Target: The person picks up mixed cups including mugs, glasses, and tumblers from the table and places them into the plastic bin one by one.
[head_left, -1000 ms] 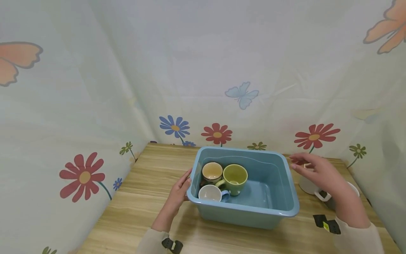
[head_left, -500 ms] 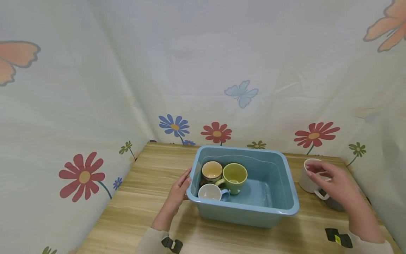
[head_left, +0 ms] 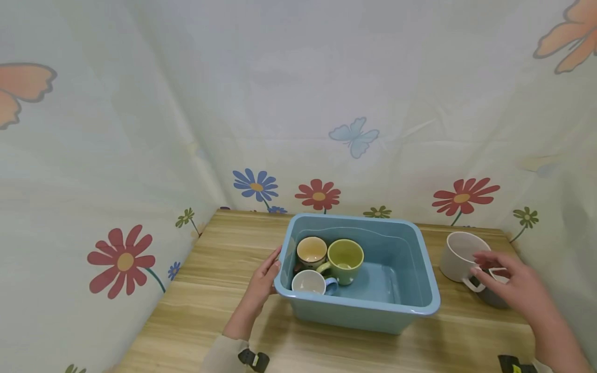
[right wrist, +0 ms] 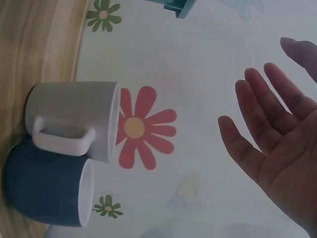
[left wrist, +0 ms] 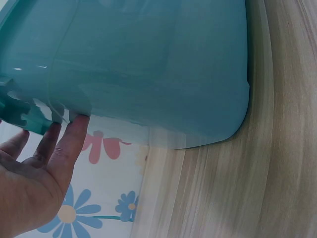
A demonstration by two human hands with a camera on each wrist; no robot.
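Observation:
A light blue plastic tub [head_left: 356, 317] stands in the middle of the table. Inside, at its left end, are a cream-lined mug [head_left: 312, 250], a green mug [head_left: 345, 259] and a white-lined mug with a blue handle [head_left: 309, 283]. My left hand [head_left: 259, 286] touches the tub's left wall; in the left wrist view its straight fingers [left wrist: 73, 144] meet the outside below the rim. Right of the tub stand a white mug [head_left: 459, 256] and, beside it, a dark blue-grey mug [right wrist: 47, 183]. My right hand [head_left: 515, 285] hovers above the dark mug, partly covering it, with nothing held.
The wood-grain table [head_left: 224, 248] reaches a white curtain [head_left: 280, 103] printed with flowers and butterflies at the back and sides. A table edge runs close to the right of the two mugs.
My right hand has moved right and toward me, from beside the tub's right rim, past the white mug, to above the dark one. My left hand and the tub stay still.

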